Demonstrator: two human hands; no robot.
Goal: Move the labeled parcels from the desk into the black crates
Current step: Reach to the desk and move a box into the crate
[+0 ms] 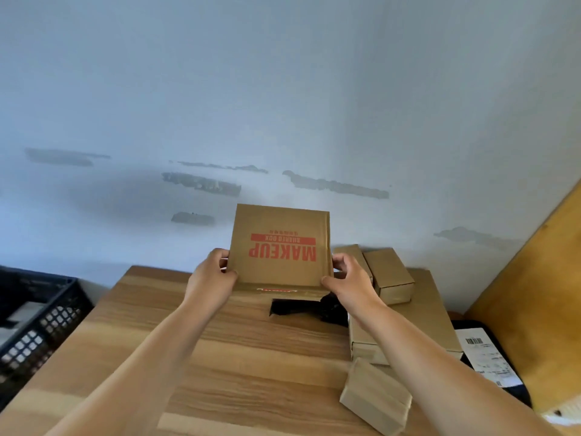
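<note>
A flat brown cardboard parcel (279, 247) with red upside-down "MAKEUP" print is held up above the far part of the wooden desk (220, 357). My left hand (212, 275) grips its lower left corner, and my right hand (349, 278) grips its lower right corner. Its printed face is tilted toward me. A black crate (37, 322) stands left of the desk, with something pale inside it. More brown parcels lie on the desk's right side: a large flat box (421, 316), a small box (390, 275) on top of it, and a small box (375, 396) near the front.
A black wrapped item (301, 308) lies on the desk under the held parcel. Right of the desk sits a black parcel with a white barcode label (489, 357). A wooden board (540, 294) leans at the right. A pale wall rises right behind the desk.
</note>
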